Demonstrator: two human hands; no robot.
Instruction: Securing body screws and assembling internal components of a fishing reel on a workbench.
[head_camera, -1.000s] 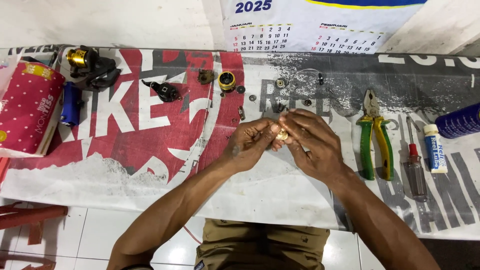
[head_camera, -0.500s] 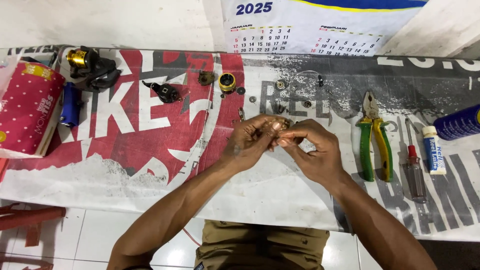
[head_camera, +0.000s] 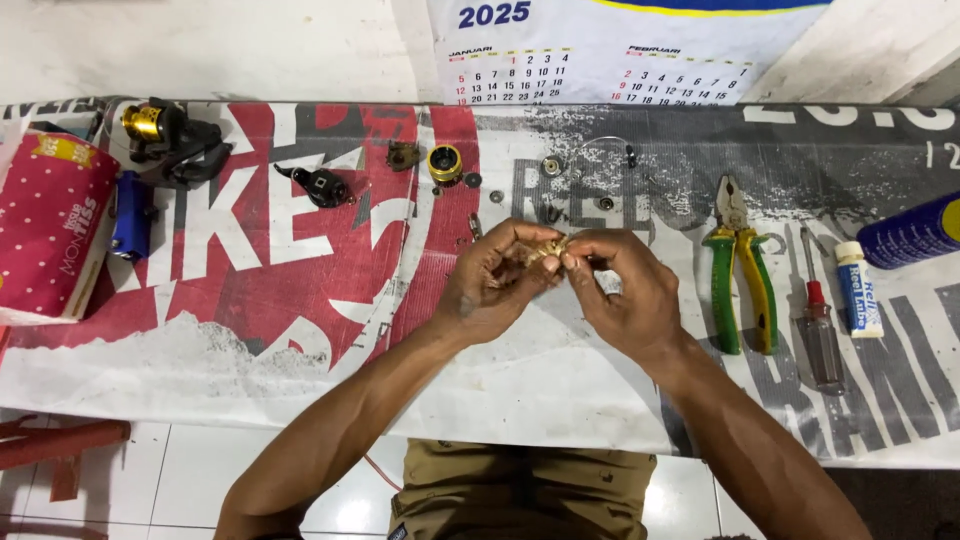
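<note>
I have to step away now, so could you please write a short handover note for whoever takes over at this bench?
Left hand and right hand pinch one small brass part together above the banner-covered bench.
Reel body lies far left; gold spool cap and loose small parts lie ahead.
Pliers, screwdriver and a small tube lie right.
Done: reel apart. Left: parts lie separate.
</note>
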